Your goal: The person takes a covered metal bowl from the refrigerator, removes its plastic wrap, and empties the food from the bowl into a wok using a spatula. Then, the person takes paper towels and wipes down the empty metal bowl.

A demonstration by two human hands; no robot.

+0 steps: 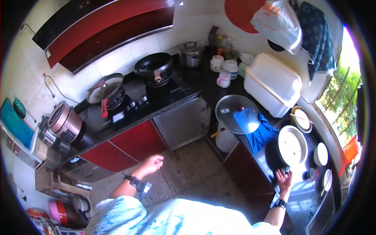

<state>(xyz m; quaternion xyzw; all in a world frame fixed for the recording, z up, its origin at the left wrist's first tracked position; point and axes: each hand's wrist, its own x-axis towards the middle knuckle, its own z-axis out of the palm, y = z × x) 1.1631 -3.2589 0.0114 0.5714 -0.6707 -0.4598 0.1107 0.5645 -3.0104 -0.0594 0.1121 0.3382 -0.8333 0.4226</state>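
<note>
Round pot (282,145), near right hand (284,179), well apart from left hand (152,164)

A dark countertop (209,89) runs round the corner. The glass lid (226,122) lies on it; a blue cloth (266,133) sits just to its right, a broad pot (280,147) and white bowl (320,154) farther right. The pink mug (223,80) stands beyond the lid; the cooktop (133,103) lies left of it.
</note>
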